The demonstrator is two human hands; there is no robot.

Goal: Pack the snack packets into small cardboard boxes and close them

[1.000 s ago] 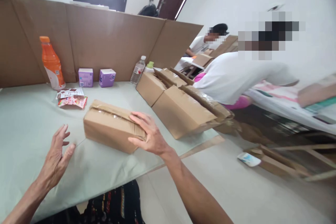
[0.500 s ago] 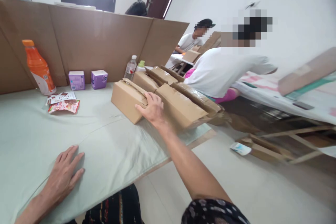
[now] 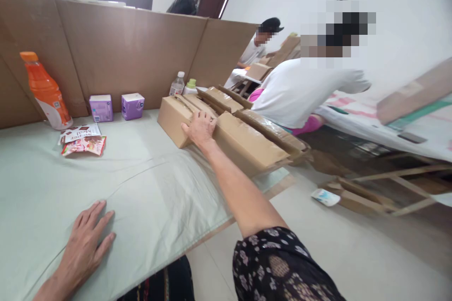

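My right hand [image 3: 201, 127] is on the near end of a small brown cardboard box [image 3: 171, 120], its fingers over the top edge and the thumb at the side. That box lies beside other cardboard boxes [image 3: 247, 143] crowded at the table's right edge. My left hand [image 3: 84, 237] rests flat on the pale green tablecloth [image 3: 141, 216], fingers stretched out, holding nothing.
A tall cardboard screen [image 3: 134, 47] backs the table. Before it stand an orange bottle [image 3: 49, 91], two purple packs [image 3: 101, 108], a clear bottle [image 3: 177, 84] and a green-capped bottle [image 3: 191, 86]. Snack packets [image 3: 84, 146] lie left. A person in white [image 3: 300, 89] sits rightward.
The small cardboard box has slid away from me, closer against the other boxes, with my right hand on it. My left hand stays flat on the cloth. The view has shifted slightly.
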